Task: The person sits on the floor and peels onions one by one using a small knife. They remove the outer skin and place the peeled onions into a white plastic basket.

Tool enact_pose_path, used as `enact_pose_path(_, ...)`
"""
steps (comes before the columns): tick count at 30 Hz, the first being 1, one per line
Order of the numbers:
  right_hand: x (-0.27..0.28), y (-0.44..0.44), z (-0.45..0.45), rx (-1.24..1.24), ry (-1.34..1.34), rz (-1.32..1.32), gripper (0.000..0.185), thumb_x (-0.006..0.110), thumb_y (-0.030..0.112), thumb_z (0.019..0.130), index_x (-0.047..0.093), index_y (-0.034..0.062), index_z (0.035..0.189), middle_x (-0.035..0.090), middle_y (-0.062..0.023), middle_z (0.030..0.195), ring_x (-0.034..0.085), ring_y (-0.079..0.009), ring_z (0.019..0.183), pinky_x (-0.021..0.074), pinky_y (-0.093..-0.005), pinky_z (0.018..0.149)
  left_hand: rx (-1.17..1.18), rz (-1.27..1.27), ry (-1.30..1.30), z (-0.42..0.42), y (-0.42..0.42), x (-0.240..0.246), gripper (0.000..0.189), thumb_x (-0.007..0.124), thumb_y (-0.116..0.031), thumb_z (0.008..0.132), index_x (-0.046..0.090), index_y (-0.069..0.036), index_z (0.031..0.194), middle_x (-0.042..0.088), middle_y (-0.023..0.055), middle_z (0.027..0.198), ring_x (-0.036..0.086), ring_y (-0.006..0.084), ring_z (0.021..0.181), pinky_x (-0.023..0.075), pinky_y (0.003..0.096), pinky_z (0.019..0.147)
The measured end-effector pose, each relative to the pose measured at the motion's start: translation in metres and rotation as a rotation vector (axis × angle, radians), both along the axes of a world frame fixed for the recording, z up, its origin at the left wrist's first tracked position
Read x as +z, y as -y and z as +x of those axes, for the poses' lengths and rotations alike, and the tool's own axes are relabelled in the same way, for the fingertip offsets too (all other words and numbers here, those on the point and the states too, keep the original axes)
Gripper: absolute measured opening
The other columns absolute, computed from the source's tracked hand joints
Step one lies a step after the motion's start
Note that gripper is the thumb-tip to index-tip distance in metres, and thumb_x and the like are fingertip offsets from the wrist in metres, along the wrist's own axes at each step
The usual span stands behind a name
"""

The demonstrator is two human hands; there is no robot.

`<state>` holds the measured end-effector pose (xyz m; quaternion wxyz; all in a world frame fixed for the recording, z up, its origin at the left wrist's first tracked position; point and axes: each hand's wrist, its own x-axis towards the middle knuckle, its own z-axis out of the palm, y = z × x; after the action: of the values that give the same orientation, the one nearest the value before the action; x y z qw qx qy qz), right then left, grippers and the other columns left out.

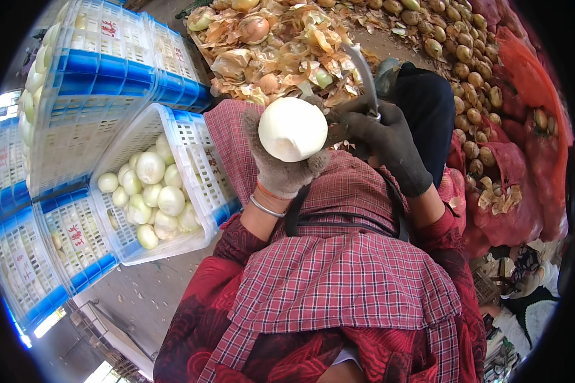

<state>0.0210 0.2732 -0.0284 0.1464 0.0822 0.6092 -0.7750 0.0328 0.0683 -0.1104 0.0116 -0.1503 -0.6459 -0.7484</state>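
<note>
A peeled white onion [292, 128] rests in my left hand [282, 170], which wears a grey-brown fabric glove and cups it from below and the side. One flat cut patch shows low on the onion. My right hand [388, 136], in a dark glove, grips a knife with a curved blade [364, 76]. The blade points up and away from me, apart from the onion; the fingers hide most of the handle. Both hands are above my checked apron [350, 287]. Just beyond them lies a heap of dry onion skins [287, 52] with some onions in it.
At left, a white-and-blue plastic crate [206, 167] holds several peeled onions [151, 167]. Stacked crates [105, 72] rise beside it. Unpeeled onions [465, 52] spread over the floor at upper right, beside red mesh sacks [508, 206]. Another person [532, 297] is partly visible at lower right.
</note>
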Motion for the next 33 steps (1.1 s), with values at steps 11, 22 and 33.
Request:
enact_pose_path(11,-0.029,-0.097,-0.039,-0.108,-0.04,-0.014,0.037,0.058,0.029,0.096,0.062,-0.0029,0.114,0.065,-0.0037,0.076,0.05,-0.0056,0.05,0.0445,-0.0188,0.045,-0.4,0.987,0.603,-0.017,0.091,0.064,0.091,0.06,-0.06,0.082,0.033,-0.001,0.146,0.053,0.0203,0.133,0.057,0.0336,0.117,0.0546,0.0463,0.09)
enact_pose_path(22,-0.095,-0.205,-0.107,-0.389,0.102,-0.056,0.018,0.06,0.007,0.091,0.06,-0.0028,0.106,0.065,-0.0114,0.086,0.063,-0.0173,0.072,0.0542,-0.0288,0.067,0.917,-1.543,0.162,-0.006,0.204,0.105,0.079,0.07,-0.035,0.086,0.036,0.004,0.145,0.04,0.021,0.148,0.04,0.0304,0.136,0.0335,0.0387,0.112)
enact_pose_path(33,-0.115,-0.178,-0.112,-0.452,0.085,-0.056,0.029,0.06,0.008,0.092,0.058,-0.0053,0.118,0.065,-0.0088,0.086,0.062,-0.0144,0.074,0.0518,-0.0253,0.068,0.15,-1.277,0.01,-0.245,0.037,0.006,0.088,0.077,-0.043,0.074,0.043,0.002,0.141,0.05,0.0251,0.139,0.051,0.0364,0.128,0.0437,0.0394,0.105)
